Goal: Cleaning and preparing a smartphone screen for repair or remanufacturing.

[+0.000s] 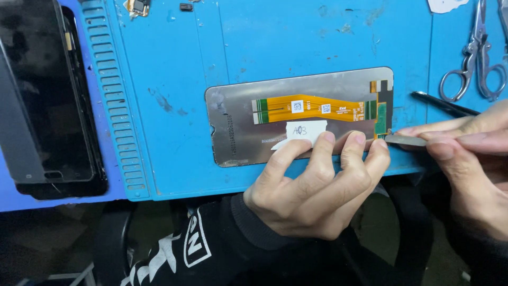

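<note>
A grey phone screen panel (pixel 248 114) lies face down on the blue work mat (pixel 174 69), with an orange flex cable (pixel 312 107) along its back and a small white sticker (pixel 306 128) below the cable. My left hand (pixel 317 185) presses its fingertips on the panel's near edge, covering part of it. My right hand (pixel 465 159) comes in from the right and pinches a thin flat metal tool (pixel 405 140). The tool's tip touches the panel's near right corner, by the green connector end (pixel 381 116) of the cable.
Dark phone screens (pixel 47 100) are stacked at the left edge of the mat. Scissors (pixel 479 53) and black tweezers (pixel 442 103) lie at the right. Small loose parts (pixel 138 6) sit at the far edge. The table's front edge runs just under my hands.
</note>
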